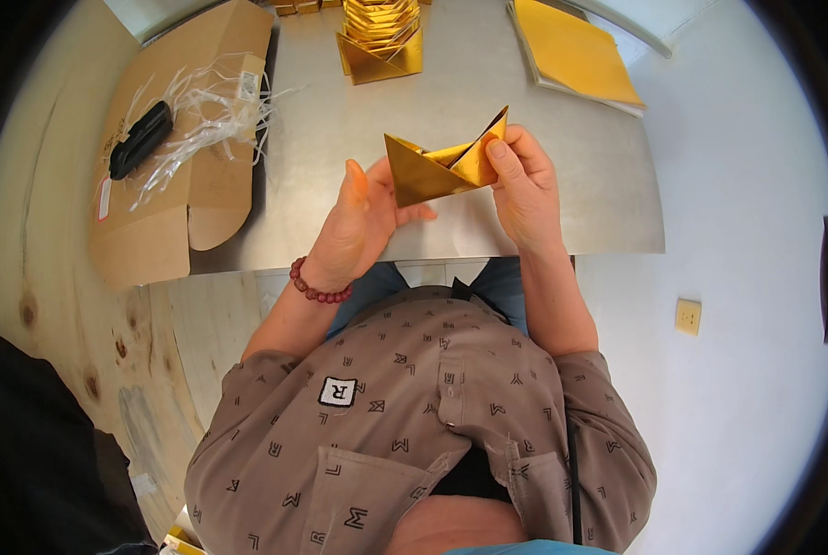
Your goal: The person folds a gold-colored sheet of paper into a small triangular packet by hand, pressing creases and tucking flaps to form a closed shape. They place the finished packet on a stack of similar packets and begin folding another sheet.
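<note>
A folded gold foil paper ingot [425, 178], boat-shaped with pointed ends, is held up above the metal table near its front edge. My right hand [528, 183] pinches its right end between thumb and fingers. Beside its left end is my left hand [363, 215], thumb raised and fingers apart, partly hidden behind the foil. Whether those fingers touch the paper I cannot tell. A beaded bracelet [320, 283] circles my left wrist.
Several nested gold foil ingots [382, 51] stand at the far middle of the metal table [321, 111]. Gold paper sheets [576, 51] lie stacked at the far right. On the left, a flattened cardboard box [220, 176] bears white plastic strips [206, 120] and a black object [141, 141].
</note>
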The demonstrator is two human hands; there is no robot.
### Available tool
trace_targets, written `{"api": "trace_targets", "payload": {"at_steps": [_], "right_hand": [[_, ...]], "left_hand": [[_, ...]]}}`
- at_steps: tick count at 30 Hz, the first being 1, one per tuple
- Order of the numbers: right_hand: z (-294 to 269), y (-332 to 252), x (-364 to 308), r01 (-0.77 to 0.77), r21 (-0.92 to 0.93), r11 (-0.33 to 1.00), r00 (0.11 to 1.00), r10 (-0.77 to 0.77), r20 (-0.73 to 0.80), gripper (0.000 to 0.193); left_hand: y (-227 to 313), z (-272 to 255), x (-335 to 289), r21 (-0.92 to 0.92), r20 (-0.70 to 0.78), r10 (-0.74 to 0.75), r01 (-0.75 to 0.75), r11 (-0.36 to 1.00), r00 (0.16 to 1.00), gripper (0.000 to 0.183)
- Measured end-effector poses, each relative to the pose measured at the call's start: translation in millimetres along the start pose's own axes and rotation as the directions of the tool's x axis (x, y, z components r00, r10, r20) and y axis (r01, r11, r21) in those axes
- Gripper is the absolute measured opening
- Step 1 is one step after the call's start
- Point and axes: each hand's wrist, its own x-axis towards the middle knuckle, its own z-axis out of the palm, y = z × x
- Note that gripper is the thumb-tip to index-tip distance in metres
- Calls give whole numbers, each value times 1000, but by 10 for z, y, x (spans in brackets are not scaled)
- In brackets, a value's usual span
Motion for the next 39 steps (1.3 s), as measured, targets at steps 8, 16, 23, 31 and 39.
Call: {"api": "trace_targets", "payload": {"at_steps": [8,16,23,31,39], "right_hand": [[114,115,-65,98,-251,963,990,-121,-77,17],[155,309,-138,305,-532,790,922,-386,-44,15],[122,343,-115,259,-503,825,899,-396,-188,15],[102,291,-97,216,-467,858,936,-318,-152,29],[149,219,-163,89,-425,901,961,-190,-200,31]], "left_hand": [[60,155,104,404,-93,289,-229,886,953,37],[141,60,119,304,-204,64,1,953,977,38],[-128,104,70,-154,-153,-5,-18,988,988,34],[-189,55,120,113,-134,-27,42,993,991,30],[-238,109,127,181,-35,-69,74,981,997,21]]}}
